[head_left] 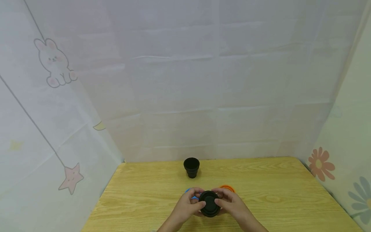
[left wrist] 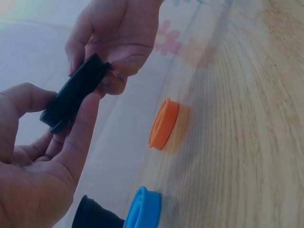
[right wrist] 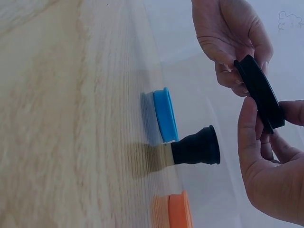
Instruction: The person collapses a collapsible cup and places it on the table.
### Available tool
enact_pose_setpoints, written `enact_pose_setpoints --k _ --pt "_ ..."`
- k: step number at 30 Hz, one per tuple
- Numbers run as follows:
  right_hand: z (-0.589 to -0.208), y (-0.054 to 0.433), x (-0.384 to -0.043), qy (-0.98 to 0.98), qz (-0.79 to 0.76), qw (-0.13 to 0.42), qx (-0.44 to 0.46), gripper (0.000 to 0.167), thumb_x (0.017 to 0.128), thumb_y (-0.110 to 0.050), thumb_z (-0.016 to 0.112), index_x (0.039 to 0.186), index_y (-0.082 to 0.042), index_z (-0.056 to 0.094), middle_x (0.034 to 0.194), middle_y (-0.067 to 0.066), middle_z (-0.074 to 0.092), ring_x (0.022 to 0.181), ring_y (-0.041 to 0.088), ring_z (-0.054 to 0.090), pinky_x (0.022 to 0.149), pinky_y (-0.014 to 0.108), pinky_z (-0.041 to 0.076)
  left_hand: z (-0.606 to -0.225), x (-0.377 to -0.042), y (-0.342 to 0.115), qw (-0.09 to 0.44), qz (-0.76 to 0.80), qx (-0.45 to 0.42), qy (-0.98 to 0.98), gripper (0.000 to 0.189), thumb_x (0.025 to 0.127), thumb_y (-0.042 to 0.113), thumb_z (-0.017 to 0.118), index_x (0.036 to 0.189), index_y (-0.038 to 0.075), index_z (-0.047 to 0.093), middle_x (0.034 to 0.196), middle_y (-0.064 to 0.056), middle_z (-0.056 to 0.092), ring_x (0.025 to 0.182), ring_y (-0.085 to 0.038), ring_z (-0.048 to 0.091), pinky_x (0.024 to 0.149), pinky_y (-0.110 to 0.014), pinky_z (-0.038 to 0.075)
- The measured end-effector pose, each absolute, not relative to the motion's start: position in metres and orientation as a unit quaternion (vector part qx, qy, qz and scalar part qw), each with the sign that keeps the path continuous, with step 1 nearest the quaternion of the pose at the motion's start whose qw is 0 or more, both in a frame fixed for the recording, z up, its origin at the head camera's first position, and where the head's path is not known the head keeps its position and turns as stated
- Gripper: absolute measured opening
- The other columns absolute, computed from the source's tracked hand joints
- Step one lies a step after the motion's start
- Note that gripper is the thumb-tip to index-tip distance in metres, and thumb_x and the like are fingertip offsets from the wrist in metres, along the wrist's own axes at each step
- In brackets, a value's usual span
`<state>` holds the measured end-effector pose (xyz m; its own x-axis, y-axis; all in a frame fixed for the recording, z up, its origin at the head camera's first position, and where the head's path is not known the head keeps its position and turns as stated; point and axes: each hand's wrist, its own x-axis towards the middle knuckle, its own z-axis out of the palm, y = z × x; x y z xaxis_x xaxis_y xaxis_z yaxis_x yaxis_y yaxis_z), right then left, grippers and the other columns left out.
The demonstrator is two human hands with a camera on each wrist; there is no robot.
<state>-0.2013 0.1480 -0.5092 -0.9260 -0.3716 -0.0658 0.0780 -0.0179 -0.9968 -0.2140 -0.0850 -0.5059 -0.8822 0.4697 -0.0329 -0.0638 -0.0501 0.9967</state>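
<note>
Both hands pinch a flat, round black collapsible cup (head_left: 210,206), folded down, between thumbs and fingers. The left hand (head_left: 185,206) grips its left edge and the right hand (head_left: 234,207) its right edge, with both thumbs on the upper face. In both wrist views the folded cup is tilted and held off the table. Behind the hands, a second black cup (head_left: 191,168) stands expanded, its mouth up. A blue folded cup (right wrist: 164,115) lies on the table, largely hidden by the left hand in the head view. An orange folded cup (left wrist: 164,125) lies beyond the right hand.
All this is on a light wood-grain table (head_left: 139,193). A pale sheet (head_left: 179,96) hangs behind its back edge, and printed sheets with a rabbit, star and flowers line both sides.
</note>
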Motion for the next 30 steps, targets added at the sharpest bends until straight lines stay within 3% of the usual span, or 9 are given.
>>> enact_pose_setpoints --k 8,12,17,21,30 --pt "-0.5132 0.1492 -0.2039 0.685 -0.707 0.158 -0.079 0.054 0.103 -0.043 0.058 0.139 -0.003 0.058 0.122 0.01 0.065 0.103 0.025 0.065 0.08 0.042 0.061 -0.5059 -0.2125 -0.0849 0.177 0.709 0.163 0.663 0.041 0.094 0.01 0.07 0.131 -0.001 0.054 0.111 -0.013 0.055 0.093 -0.022 0.069 0.077 -0.049 0.062" --pt "-0.5154 0.1504 -0.2059 0.685 -0.71 0.155 -0.056 0.056 0.102 -0.052 0.053 0.131 -0.005 0.065 0.115 0.007 0.068 0.098 0.024 0.064 0.078 0.04 0.061 -0.5059 -0.2122 -0.0863 0.136 0.679 0.188 0.696 0.038 0.093 0.012 0.072 0.127 0.005 0.057 0.11 -0.01 0.058 0.096 -0.022 0.063 0.081 -0.039 0.06" --pt "-0.5159 0.1514 -0.2052 0.673 -0.721 0.163 -0.037 0.058 0.101 -0.052 0.054 0.126 -0.001 0.066 0.111 0.007 0.067 0.095 0.022 0.065 0.078 0.041 0.061 -0.5073 -0.2122 -0.0878 0.093 0.634 0.23 0.732 0.031 0.092 0.015 0.074 0.121 0.016 0.063 0.109 -0.003 0.064 0.098 -0.018 0.062 0.085 -0.027 0.056" --pt "-0.5154 0.1517 -0.2044 0.664 -0.727 0.176 -0.026 0.054 0.103 -0.048 0.054 0.123 0.0 0.067 0.107 0.007 0.067 0.089 0.019 0.066 0.079 0.041 0.061 -0.5093 -0.2113 -0.0864 0.078 0.63 0.26 0.728 0.026 0.093 0.013 0.074 0.117 0.017 0.064 0.11 -0.002 0.065 0.102 -0.013 0.063 0.086 -0.026 0.058" --pt "-0.517 0.1531 -0.203 0.643 -0.729 0.234 -0.004 0.052 0.103 -0.049 0.052 0.119 -0.003 0.069 0.099 0.008 0.072 0.08 0.017 0.07 0.077 0.038 0.062 -0.5123 -0.2098 -0.0837 0.035 0.605 0.313 0.732 0.018 0.095 0.008 0.069 0.111 0.017 0.069 0.113 -0.004 0.06 0.107 -0.017 0.058 0.092 -0.032 0.056"
